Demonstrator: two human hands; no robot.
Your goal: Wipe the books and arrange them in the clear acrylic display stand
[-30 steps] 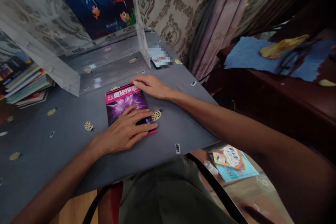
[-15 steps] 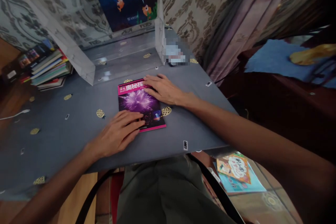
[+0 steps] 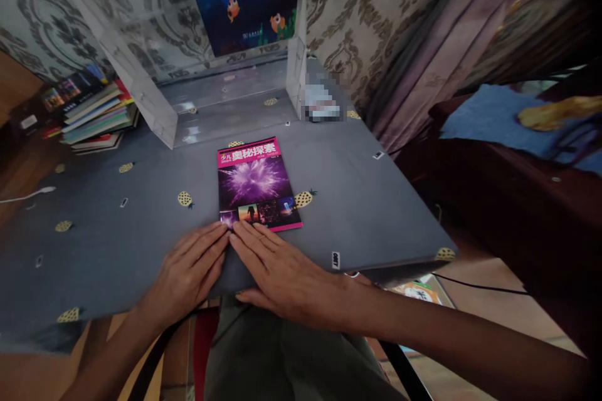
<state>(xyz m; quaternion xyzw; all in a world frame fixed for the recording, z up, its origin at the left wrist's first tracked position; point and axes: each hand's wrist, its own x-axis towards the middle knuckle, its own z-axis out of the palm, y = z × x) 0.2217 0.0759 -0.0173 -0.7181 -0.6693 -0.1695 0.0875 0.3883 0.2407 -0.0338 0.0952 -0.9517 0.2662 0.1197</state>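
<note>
A closed book (image 3: 256, 185) with a pink and black cover and a purple burst picture lies flat on the grey table (image 3: 155, 225). My left hand (image 3: 190, 269) rests at the book's near left corner, fingers stretched out. Beside it my right hand (image 3: 282, 269) lies palm down with straight fingers, its fingertips on the lower edge of the cover. The fingertips of both hands almost meet at that corner. Neither hand grips anything.
Behind the book stands a clear acrylic rack (image 3: 162, 119) holding an upright picture book (image 3: 254, 0). A stack of books (image 3: 101, 116) sits at the back left. A white cable (image 3: 37, 193) lies on the left, and a blurred-out item (image 3: 322, 100) is beside the rack.
My right hand has come off the top right of the book and moved down to its near edge. My left hand has slid back toward me and slightly left. The view has shifted a little.
</note>
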